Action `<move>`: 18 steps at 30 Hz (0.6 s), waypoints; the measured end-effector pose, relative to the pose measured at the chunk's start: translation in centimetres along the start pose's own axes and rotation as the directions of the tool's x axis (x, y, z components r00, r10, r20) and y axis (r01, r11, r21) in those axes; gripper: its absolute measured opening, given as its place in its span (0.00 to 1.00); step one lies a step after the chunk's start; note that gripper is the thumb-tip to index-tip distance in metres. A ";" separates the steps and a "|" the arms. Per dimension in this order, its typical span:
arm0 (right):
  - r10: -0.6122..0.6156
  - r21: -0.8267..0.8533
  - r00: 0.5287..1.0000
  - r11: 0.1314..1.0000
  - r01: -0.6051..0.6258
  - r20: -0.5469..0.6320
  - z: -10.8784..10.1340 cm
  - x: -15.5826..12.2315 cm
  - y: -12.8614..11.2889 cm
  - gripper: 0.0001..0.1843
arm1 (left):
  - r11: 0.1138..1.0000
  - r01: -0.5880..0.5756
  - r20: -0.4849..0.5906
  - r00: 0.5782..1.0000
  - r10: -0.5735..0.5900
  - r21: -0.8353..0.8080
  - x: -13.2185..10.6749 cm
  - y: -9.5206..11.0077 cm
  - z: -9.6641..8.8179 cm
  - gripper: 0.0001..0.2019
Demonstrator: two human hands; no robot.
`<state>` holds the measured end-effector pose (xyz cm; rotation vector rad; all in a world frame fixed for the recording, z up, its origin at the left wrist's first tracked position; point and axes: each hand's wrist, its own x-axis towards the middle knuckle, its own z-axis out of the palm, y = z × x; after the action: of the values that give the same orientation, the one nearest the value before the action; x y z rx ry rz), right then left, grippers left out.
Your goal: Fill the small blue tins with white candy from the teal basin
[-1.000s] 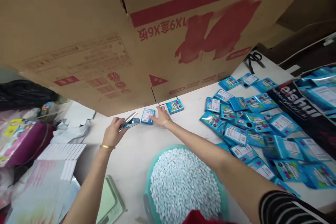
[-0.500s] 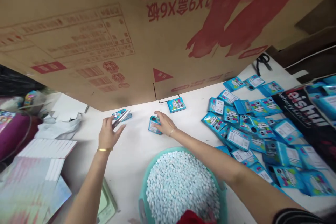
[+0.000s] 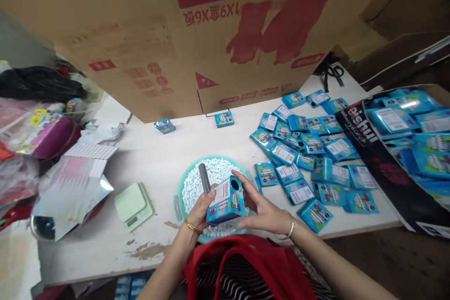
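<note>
A small blue candy box (image 3: pixel 228 200) is tilted above a turquoise basin (image 3: pixel 180 197) of pale blue-white candies (image 3: pixel 191 186). My left hand (image 3: pixel 199 210) is closed on the box's left side. The same hand keeps a grey metal tool (image 3: pixel 204 178) upright against it; its lower end is hidden, so I cannot tell its exact kind. Fingers apart, my right hand (image 3: pixel 262 210) curves around the box's right side; whether its fingertips touch the box is unclear. Many more blue boxes (image 3: pixel 284 153) lie piled to the right.
Behind stands a large cardboard carton (image 3: pixel 151 56), with one blue box (image 3: pixel 164 125) and another blue box (image 3: pixel 224 119) before it. A green scale (image 3: pixel 134 204) sits left, near stacked flat card (image 3: pixel 84 164). At right are an open carton of blue boxes (image 3: pixel 372 159) and black scissors (image 3: pixel 333 75).
Both hands have drawn back from near the big carton to above the basin. The candy box by my right hand is now in my left, along with the metal tool. The view has shifted.
</note>
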<state>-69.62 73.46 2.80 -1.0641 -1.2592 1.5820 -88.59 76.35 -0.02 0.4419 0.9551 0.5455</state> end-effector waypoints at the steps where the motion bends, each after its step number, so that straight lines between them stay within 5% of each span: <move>1: -0.007 -0.027 0.998 1.000 0.005 -0.056 -0.1 -1.0 0.3 0.52 | 1.000 0.028 0.027 0.999 -0.028 0.001 -0.4 -0.6 0.6 0.33; 4: -0.022 -0.026 0.980 1.000 0.018 -0.199 0.3 -3.1 1.5 0.52 | 0.992 0.061 0.048 0.997 -0.067 0.112 -0.6 -2.8 1.8 0.32; 7: 0.101 0.089 0.937 0.993 -0.075 -0.334 0.8 -4.3 2.3 0.43 | 0.886 -0.021 -0.047 0.998 0.048 0.463 -0.2 -3.9 1.1 0.27; 10: 0.287 0.234 0.852 0.951 -0.200 -0.439 0.4 -5.3 2.4 0.33 | 0.558 -0.094 -0.096 0.949 0.302 0.825 -1.1 -2.8 -2.7 0.19; 12: 0.373 0.342 0.813 0.911 -0.229 -0.448 -0.5 -6.0 2.3 0.31 | 0.272 -0.087 -0.027 0.921 0.388 0.958 -2.3 -1.3 -6.0 0.13; 15: 0.422 0.446 0.796 0.868 -0.217 -0.434 -2.0 -7.1 2.3 0.29 | -0.071 -0.014 0.036 0.947 0.320 0.997 -3.8 -0.1 -9.6 0.11; 18: 0.422 0.463 0.804 0.861 -0.211 -0.420 -2.9 -7.7 2.7 0.30 | -0.200 -0.005 0.057 0.965 0.255 0.980 -2.5 -1.6 -9.7 0.09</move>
<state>-64.81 66.58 0.69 -1.3587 -0.3806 1.5626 -97.71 74.67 -4.25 2.1075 1.3970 -0.2165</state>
